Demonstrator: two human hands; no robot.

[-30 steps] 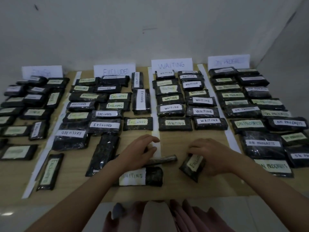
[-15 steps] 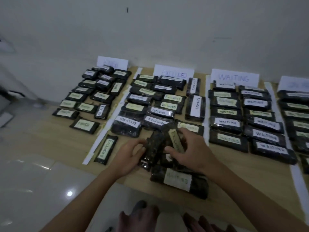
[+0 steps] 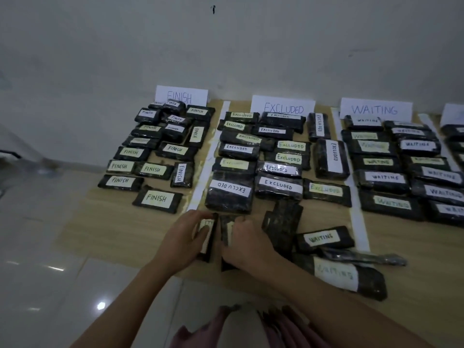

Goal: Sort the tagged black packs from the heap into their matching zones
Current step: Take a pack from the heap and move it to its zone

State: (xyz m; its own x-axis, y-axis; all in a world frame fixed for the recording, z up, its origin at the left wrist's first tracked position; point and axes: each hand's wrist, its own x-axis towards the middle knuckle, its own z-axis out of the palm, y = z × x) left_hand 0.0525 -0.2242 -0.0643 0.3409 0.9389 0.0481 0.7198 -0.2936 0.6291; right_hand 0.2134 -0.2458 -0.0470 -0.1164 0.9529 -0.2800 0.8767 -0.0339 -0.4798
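Left hand (image 3: 182, 238) grasps one black pack (image 3: 209, 237) and right hand (image 3: 244, 243) grasps another (image 3: 227, 233), side by side on the wooden board (image 3: 120, 229) below the EXCLUDED rows, left of the heap (image 3: 324, 249)

plain grey-white wall (image 3: 251, 46) with a small dark mark (image 3: 213, 9), glossy white floor tiles (image 3: 50, 272) catching light glints, light wooden board (image 3: 120, 234)

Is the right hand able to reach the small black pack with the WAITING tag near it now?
Probably yes, once freed. The small black pack with the WAITING tag lies uncovered, just right of the right hand, but that hand now holds a black plastic pack, which it would likely set down first.
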